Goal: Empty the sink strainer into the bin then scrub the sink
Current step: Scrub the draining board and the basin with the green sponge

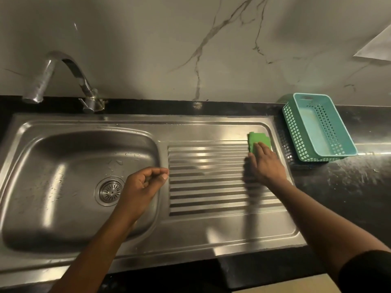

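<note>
A stainless steel sink (63,149) fills the left of the view, with the round metal strainer (110,190) seated in its drain. To its right lies the ribbed draining board (207,178). My left hand (143,185) hovers over the bowl's right edge, fingers curled loosely with nothing in them. My right hand (265,163) lies at the far right corner of the draining board, its fingers on a green scrub pad (257,138). Whether the fingers press the pad or grip it is unclear. Water drops dot the bowl.
A curved chrome tap (69,75) stands behind the bowl against the marble wall. A teal plastic basket (317,127) sits on the black counter (349,182) right of the sink. No bin is in view.
</note>
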Demonstrator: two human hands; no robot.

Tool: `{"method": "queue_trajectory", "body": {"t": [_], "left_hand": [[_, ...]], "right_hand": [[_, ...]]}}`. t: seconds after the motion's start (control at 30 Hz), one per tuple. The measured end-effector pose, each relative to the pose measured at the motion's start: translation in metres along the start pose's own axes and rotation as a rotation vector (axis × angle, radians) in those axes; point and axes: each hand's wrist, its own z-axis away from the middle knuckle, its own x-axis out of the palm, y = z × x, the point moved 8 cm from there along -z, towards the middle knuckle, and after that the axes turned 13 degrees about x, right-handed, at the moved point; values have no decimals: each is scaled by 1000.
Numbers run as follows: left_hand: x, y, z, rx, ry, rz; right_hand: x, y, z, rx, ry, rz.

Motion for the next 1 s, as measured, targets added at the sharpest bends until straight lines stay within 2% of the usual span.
{"method": "queue_trajectory", "body": {"t": [0.1, 0.17, 0.33, 0.43, 0.53, 0.63, 0.7, 0.87, 0.93, 1.0], "left_hand": [[-4, -2, 1, -5, 1, 1], [-7, -3, 1, -8, -6, 2], [-11, -1, -2, 2, 7, -5], [-10, 3, -5, 27, 9, -34], [-4, 5, -9, 35, 11, -35], [2, 3, -10, 27, 20, -17], [6, 2, -11, 15, 18, -8], [6, -7, -9, -25, 23, 11], [2, -10, -8, -32, 34, 6], [-4, -12, -7, -43, 46, 2]], "right_hand": [[-1, -29, 0, 112, 22, -127], [1, -67, 15, 106, 29, -145], [21, -207, 78, -159, -45, -242], [37, -261, 100, -312, -128, -193], [42, -256, 100, -519, -141, -78], [45, -220, 87, -710, -99, 52], [44, -181, 65, -652, -67, 102], [23, -48, -2, -212, -53, 15], [20, -23, -17, -97, -68, 8], [22, -26, -24, 72, -52, -89]]}}
